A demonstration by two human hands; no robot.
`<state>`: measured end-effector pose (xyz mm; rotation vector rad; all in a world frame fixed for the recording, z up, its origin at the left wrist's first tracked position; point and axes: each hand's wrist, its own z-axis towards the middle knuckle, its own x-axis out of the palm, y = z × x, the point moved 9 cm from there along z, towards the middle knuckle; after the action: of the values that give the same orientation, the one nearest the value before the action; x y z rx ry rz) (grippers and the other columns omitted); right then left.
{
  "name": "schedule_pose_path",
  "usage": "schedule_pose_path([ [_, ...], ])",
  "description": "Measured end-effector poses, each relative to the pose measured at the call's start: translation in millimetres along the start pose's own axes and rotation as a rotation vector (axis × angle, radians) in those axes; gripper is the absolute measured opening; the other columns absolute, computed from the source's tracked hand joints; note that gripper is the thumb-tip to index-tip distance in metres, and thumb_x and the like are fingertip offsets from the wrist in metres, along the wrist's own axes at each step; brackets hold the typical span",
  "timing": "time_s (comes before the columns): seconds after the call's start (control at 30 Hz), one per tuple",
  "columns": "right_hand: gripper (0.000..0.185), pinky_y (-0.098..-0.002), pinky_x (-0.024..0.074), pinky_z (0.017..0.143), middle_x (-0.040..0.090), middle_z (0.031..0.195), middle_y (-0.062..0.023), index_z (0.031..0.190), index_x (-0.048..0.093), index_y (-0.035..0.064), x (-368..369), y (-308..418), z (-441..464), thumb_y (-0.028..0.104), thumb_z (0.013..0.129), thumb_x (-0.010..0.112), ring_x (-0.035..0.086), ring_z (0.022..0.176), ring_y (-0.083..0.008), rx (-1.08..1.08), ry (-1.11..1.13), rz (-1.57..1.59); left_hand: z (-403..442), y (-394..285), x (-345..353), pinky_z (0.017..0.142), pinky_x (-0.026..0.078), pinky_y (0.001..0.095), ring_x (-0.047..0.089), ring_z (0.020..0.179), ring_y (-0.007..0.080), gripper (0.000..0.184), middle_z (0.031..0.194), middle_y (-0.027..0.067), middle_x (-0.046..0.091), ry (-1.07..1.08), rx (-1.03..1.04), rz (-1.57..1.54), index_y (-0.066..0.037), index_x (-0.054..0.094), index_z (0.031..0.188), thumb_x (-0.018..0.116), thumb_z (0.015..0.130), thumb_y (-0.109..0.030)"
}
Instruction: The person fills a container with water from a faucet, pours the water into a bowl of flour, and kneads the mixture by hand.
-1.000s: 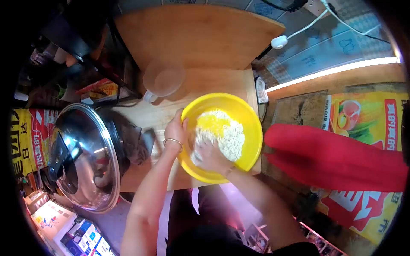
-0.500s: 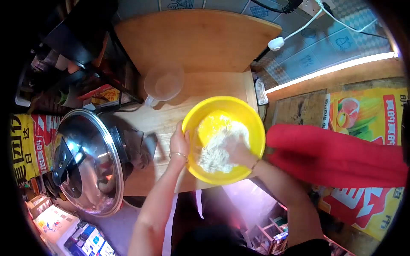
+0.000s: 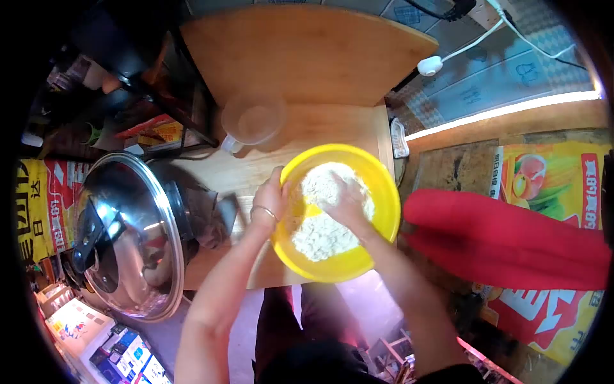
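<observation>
Bowl (image 3: 387, 205), yellow and round, sits at the counter's (image 3: 313, 131) front right corner, seen from where I stand. Going left to right.

Far left: shiny domed lid (image 3: 137, 246), tipped up, well apart from the bowl. Then a clear jug (image 3: 254, 121), up and left of the bowl, handle toward the near left.

Left hand (image 3: 270, 198) at the bowl's left rim; fingers look clamped on it, thumb at the inner side. Step in hand reads as working the flour (image 3: 324, 238) by hand: left steadies, right stirs. Another stroke would call for a firm left grip and a sweep through the near heap, which looks loose.

Flour: white, dry-looking, crumbly, in two heaps, one far, one near, yellow patch between, probably bare bowl floor. Some dusting up the walls.

Right hand (image 3: 345, 205) reaches in over the near right rim, down in the far heap. Fingers blurred and partly buried; can't tell if apart or together.

Right of the bowl: red cloth (image 3: 505, 240), just beside it. Contact unclear.
</observation>
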<state>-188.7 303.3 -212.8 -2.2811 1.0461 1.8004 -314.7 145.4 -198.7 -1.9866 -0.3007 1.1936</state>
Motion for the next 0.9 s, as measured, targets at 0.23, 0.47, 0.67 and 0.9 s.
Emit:
schedule_pose_path([
  [0.23,0.058,-0.0634,0.0146,0.101,0.040,0.134,-0.0183,0.123,0.053,0.0248,28.5,48.5,-69.2,0.043,0.069,0.064,0.028,0.131,-0.0332,-0.553,0.304,-0.158,-9.1,4.4,1.4,0.066,0.045,0.0493,0.058,0.079,0.0430,0.032,0.084,0.0248,0.061,-0.062,-0.009,-0.052,-0.011,0.046,0.116,0.053,0.086,-0.017],
  [0.47,0.065,-0.0593,0.0177,0.101,0.039,0.133,-0.0215,0.128,0.048,0.0177,34.8,23.9,9.7,0.047,0.071,0.061,0.029,0.128,-0.0354,-0.261,-0.013,-0.317,-20.8,0.0,8.3,0.063,0.045,0.0495,0.058,0.075,0.0433,0.031,0.081,0.0240,0.061,-0.085,-0.053,-0.007,-0.011,0.046,0.115,0.052,0.086,-0.016],
  [0.67,0.061,-0.0598,0.0183,0.102,0.035,0.138,-0.0155,0.122,0.053,0.0209,18.0,10.0,-67.3,0.044,0.068,0.066,0.026,0.131,-0.0324,-0.562,0.294,-0.278,-13.8,0.5,1.5,0.062,0.045,0.0506,0.058,0.073,0.0436,0.029,0.078,0.0242,0.060,-0.147,-0.041,-0.014,-0.011,0.045,0.113,0.052,0.086,-0.015],
  [0.9,0.053,-0.0569,0.0212,0.101,0.040,0.134,-0.0186,0.124,0.051,0.0172,46.3,60.3,19.8,0.039,0.076,0.059,0.033,0.126,-0.0328,-0.286,0.006,-0.279,-15.9,-2.4,4.7,0.060,0.045,0.0505,0.058,0.071,0.0431,0.029,0.076,0.0238,0.060,-0.129,-0.018,-0.021,-0.011,0.043,0.113,0.053,0.086,-0.015],
])
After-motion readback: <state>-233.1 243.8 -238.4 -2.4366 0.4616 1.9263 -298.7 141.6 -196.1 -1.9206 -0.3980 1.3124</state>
